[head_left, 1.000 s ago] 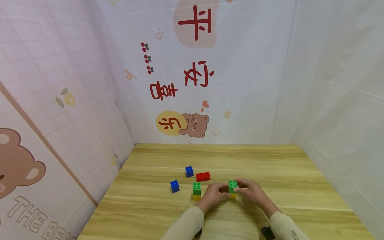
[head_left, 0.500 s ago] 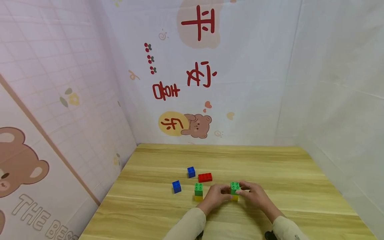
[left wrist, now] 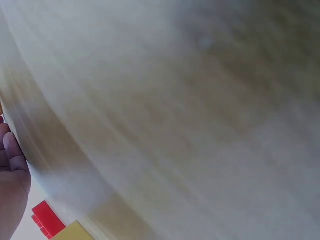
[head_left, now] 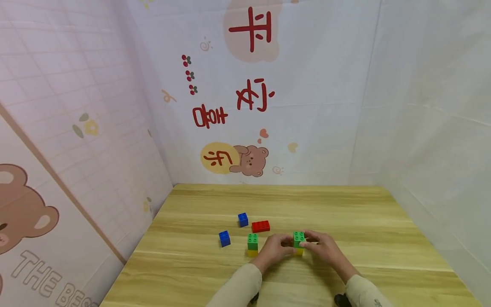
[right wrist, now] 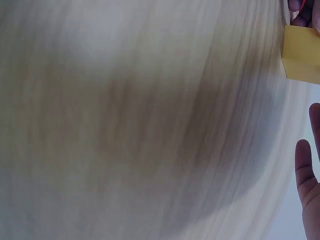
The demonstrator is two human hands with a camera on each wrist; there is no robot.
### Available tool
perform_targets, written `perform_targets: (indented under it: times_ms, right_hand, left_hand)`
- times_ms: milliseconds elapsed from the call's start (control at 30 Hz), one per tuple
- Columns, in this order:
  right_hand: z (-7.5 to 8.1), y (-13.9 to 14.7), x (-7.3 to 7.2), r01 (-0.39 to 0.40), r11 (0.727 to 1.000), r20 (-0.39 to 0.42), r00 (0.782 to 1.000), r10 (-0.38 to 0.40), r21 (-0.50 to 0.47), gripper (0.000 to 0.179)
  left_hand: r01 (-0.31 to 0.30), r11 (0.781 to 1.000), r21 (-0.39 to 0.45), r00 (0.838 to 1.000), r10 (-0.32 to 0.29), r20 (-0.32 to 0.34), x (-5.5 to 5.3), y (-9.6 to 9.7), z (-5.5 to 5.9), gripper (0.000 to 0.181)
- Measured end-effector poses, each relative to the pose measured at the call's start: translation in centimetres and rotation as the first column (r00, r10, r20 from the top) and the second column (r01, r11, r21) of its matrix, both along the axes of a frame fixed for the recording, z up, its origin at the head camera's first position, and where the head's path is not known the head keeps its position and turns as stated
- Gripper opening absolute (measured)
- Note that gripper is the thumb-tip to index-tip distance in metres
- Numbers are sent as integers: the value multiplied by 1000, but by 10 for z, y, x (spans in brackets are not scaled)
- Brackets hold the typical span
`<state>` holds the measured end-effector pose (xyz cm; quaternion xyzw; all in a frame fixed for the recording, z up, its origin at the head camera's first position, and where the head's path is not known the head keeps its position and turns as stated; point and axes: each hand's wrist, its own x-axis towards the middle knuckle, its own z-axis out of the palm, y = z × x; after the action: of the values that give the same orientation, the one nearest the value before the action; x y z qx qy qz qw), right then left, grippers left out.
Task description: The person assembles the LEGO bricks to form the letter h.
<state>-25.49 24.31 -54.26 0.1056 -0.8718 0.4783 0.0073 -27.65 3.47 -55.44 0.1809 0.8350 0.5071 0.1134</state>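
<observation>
In the head view, a green brick sits on a yellow brick, forming a small stack between both hands. My left hand holds the stack low from the left, its thumb by the yellow brick. From the right, my right hand pinches the green brick, thumb in front and fingers behind. The bricks partly hide the fingertips. The left wrist view catches my left hand at its edge. In the right wrist view, the yellow brick is near my right hand.
Left of the hands stands another stack, a green brick over a yellow brick. Farther back lie a red brick and two blue bricks, one behind and one to the left. Printed cloth walls surround the wooden table.
</observation>
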Motion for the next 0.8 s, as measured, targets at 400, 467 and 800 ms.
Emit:
perform_targets:
  times_ms: [400, 467, 800]
  right_hand:
    - [-5, -7, 8, 64, 997, -20, 998, -64, 32, 46]
    - [-9, -7, 8, 59, 997, -32, 998, -58, 44, 44]
    - [-3, -4, 13, 107, 993, 61, 992, -110, 56, 60]
  left_hand:
    - [14, 1000, -3, 1000, -14, 6, 2, 0, 0, 29]
    - [10, 1000, -17, 1000, -9, 8, 2, 1, 0, 31]
    - [-23, 999, -35, 999, 25, 48, 0, 0, 3, 51]
